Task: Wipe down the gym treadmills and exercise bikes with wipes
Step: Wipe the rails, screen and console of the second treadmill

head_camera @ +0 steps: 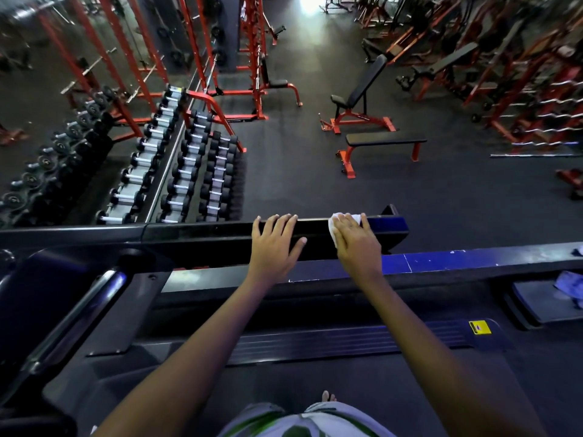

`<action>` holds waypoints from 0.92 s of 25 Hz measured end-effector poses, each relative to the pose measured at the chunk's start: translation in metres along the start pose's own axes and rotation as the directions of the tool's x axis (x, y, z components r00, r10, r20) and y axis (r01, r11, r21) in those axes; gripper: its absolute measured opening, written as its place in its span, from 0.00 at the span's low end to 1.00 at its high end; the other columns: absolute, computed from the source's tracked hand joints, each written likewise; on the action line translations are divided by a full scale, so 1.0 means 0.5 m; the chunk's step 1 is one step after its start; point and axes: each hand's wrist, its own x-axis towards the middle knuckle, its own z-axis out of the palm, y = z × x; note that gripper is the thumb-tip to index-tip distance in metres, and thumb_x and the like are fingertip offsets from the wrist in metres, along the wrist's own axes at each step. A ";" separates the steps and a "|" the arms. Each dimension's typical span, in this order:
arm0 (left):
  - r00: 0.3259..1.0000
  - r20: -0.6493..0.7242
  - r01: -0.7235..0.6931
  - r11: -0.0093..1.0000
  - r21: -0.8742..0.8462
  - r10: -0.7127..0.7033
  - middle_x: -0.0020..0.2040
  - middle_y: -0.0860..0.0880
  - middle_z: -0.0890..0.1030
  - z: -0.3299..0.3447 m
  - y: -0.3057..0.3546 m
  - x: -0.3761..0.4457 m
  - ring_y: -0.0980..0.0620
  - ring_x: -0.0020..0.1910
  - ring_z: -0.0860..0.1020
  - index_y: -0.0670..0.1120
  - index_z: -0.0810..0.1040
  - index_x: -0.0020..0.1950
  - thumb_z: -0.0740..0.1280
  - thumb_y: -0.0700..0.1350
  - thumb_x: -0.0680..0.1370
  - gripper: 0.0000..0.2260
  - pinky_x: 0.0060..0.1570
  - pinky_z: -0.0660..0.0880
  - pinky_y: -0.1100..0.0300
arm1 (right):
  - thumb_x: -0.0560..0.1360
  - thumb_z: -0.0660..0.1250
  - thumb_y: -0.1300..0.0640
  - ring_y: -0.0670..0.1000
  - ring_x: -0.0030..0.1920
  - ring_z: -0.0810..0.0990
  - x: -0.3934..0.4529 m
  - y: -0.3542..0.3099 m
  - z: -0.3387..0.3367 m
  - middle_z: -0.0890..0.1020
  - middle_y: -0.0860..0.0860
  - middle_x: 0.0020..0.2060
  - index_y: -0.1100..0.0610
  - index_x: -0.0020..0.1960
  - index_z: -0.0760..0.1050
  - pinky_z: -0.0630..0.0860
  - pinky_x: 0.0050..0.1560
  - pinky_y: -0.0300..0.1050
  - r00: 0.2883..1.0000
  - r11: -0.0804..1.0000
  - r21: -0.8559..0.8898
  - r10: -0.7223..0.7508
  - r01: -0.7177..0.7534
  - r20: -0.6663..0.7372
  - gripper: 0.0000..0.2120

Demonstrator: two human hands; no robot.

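Standing at bottom centre of frame, person leans over treadmill deck [315, 345], both forearms reaching up-frame to the far side rail [220, 230] that crosses mid-frame. Deck's ribbed foot strip and yellow warning label [480, 327] sit lower right; a handlebar with chrome tube [79, 313] runs diagonally at lower left. Left hand [273, 244] lies flat on top of the rail, fingers straight and slightly spread, tips hooked just over the far edge, holding nothing; my read is it's a brace for balance while the other hand works. Right hand [356, 241] presses a white wipe [339, 220] onto the same rail, fingers extended over it, wipe edges poking out past the fingertips and on the thumb side. Flat palm rather than a pinch probably gives more contact area per pass. Rail's long axis runs left-right across frame, ending at a raised end cap [391, 216] just right of the right hand, so likely stroke direction follows that axis toward the cap. Blue cloth [568, 283] lies at right edge on another machine. Beyond: dumbbell racks [176, 171] upper left, flat bench [385, 140] and incline bench [362, 86] centre, red frames blurred at top.
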 end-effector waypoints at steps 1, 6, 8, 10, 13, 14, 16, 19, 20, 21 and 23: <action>1.000 -0.016 0.006 1.000 -0.001 -0.006 0.60 0.47 0.79 0.000 0.001 0.001 0.45 0.59 0.76 0.43 0.76 0.63 0.55 0.57 0.78 0.24 0.63 0.66 0.40 | 0.79 0.55 0.57 0.57 0.59 0.79 0.009 -0.020 0.004 0.82 0.56 0.55 0.63 0.58 0.78 0.65 0.67 0.52 0.996 0.995 0.043 0.084 -0.085 0.009 0.17; 0.995 -0.065 0.074 0.997 -0.038 -0.077 0.58 0.48 0.80 0.000 0.021 0.003 0.45 0.58 0.76 0.43 0.78 0.60 0.53 0.58 0.78 0.24 0.64 0.62 0.38 | 0.78 0.60 0.60 0.53 0.62 0.75 -0.032 0.029 -0.032 0.80 0.55 0.59 0.62 0.61 0.77 0.67 0.66 0.48 0.990 0.986 0.095 -0.139 0.139 -0.003 0.14; 0.987 -0.048 0.152 0.985 -0.085 -0.156 0.57 0.47 0.79 -0.003 0.044 0.017 0.44 0.59 0.75 0.42 0.78 0.59 0.51 0.59 0.78 0.26 0.66 0.58 0.36 | 0.79 0.60 0.60 0.54 0.60 0.75 -0.016 0.059 -0.053 0.81 0.56 0.56 0.62 0.59 0.78 0.71 0.61 0.53 0.999 0.993 0.112 0.041 -0.042 0.015 0.13; 0.984 0.004 0.179 0.976 -0.123 -0.180 0.60 0.46 0.78 0.004 0.081 0.034 0.44 0.60 0.75 0.42 0.77 0.60 0.50 0.59 0.78 0.26 0.67 0.56 0.34 | 0.78 0.61 0.60 0.54 0.49 0.74 0.023 0.040 -0.048 0.81 0.56 0.44 0.62 0.48 0.78 0.77 0.51 0.57 0.972 0.968 0.100 0.235 -0.232 -0.018 0.09; 0.994 -0.003 0.109 0.992 -0.057 -0.109 0.59 0.47 0.79 0.029 0.133 0.040 0.43 0.59 0.76 0.44 0.78 0.60 0.53 0.59 0.78 0.25 0.64 0.61 0.33 | 0.76 0.64 0.63 0.51 0.50 0.72 0.017 0.033 -0.029 0.81 0.55 0.44 0.63 0.49 0.78 0.77 0.54 0.57 0.999 0.998 0.061 0.025 -0.022 -0.047 0.05; 0.995 -0.020 0.095 0.995 -0.036 -0.096 0.59 0.47 0.80 0.038 0.136 0.040 0.43 0.59 0.77 0.44 0.78 0.60 0.53 0.58 0.78 0.24 0.63 0.62 0.33 | 0.75 0.65 0.64 0.51 0.56 0.74 -0.001 0.056 -0.035 0.82 0.56 0.50 0.63 0.54 0.78 0.74 0.59 0.57 0.997 0.995 0.062 -0.073 0.074 -0.017 0.09; 0.996 -0.054 0.077 0.997 -0.009 -0.077 0.58 0.48 0.80 0.051 0.132 0.035 0.43 0.58 0.77 0.44 0.78 0.61 0.54 0.58 0.78 0.23 0.62 0.62 0.34 | 0.74 0.65 0.65 0.54 0.62 0.76 -0.032 0.118 -0.057 0.80 0.56 0.58 0.62 0.60 0.77 0.68 0.65 0.55 0.985 0.985 0.020 -0.170 0.171 -0.009 0.15; 0.992 -0.082 0.096 0.995 0.023 -0.094 0.57 0.48 0.79 0.054 0.134 0.038 0.44 0.57 0.76 0.44 0.77 0.60 0.55 0.58 0.78 0.23 0.63 0.62 0.34 | 0.76 0.61 0.63 0.57 0.59 0.79 -0.010 0.137 -0.064 0.81 0.57 0.56 0.63 0.58 0.78 0.68 0.65 0.56 0.999 0.998 0.057 0.036 -0.035 -0.003 0.14; 0.991 -0.080 0.112 0.993 0.026 -0.110 0.56 0.48 0.80 0.053 0.138 0.039 0.44 0.57 0.76 0.44 0.78 0.60 0.55 0.59 0.78 0.23 0.63 0.62 0.34 | 0.77 0.59 0.61 0.58 0.58 0.79 0.004 0.118 -0.061 0.81 0.58 0.55 0.63 0.58 0.78 0.69 0.64 0.57 0.994 0.990 0.088 0.111 -0.111 0.013 0.14; 0.989 -0.078 0.125 0.992 0.033 -0.122 0.55 0.48 0.80 0.053 0.143 0.040 0.43 0.57 0.76 0.44 0.78 0.60 0.55 0.59 0.78 0.24 0.62 0.62 0.33 | 0.78 0.57 0.58 0.58 0.58 0.78 0.009 0.103 -0.054 0.81 0.58 0.55 0.63 0.58 0.78 0.70 0.64 0.56 0.992 0.988 0.094 0.122 -0.124 0.024 0.15; 0.989 -0.071 0.136 0.989 0.051 -0.132 0.54 0.47 0.80 0.052 0.151 0.042 0.43 0.56 0.76 0.46 0.77 0.62 0.54 0.60 0.78 0.24 0.62 0.61 0.32 | 0.78 0.54 0.55 0.57 0.60 0.76 0.000 0.100 -0.053 0.80 0.57 0.57 0.63 0.60 0.76 0.67 0.67 0.54 0.998 0.997 0.083 -0.009 0.004 0.054 0.18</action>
